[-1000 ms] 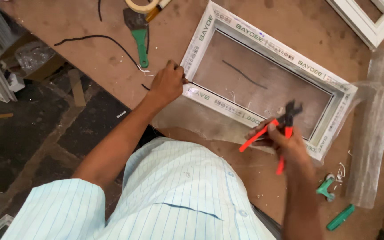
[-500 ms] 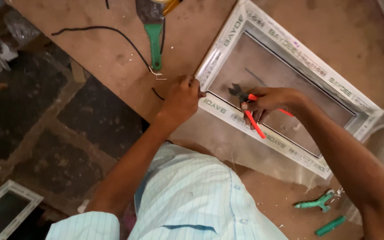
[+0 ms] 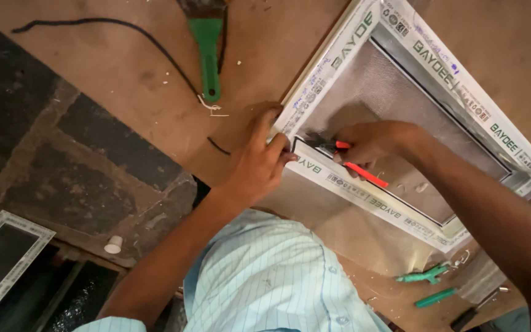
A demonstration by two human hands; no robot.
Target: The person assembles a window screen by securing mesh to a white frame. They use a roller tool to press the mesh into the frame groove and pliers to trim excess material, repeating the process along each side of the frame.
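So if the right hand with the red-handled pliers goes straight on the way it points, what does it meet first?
Probably the left hand: the pliers in the right hand point at the frame corner it pinches, though depth is unclear.

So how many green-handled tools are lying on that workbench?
3: a brush at the top, beyond the left hand, plus a tool and a smaller handle at bottom right. Others may be hidden off-frame.

Light blue pinstriped short-sleeved shirt (image 3: 265,276) with small buttons.
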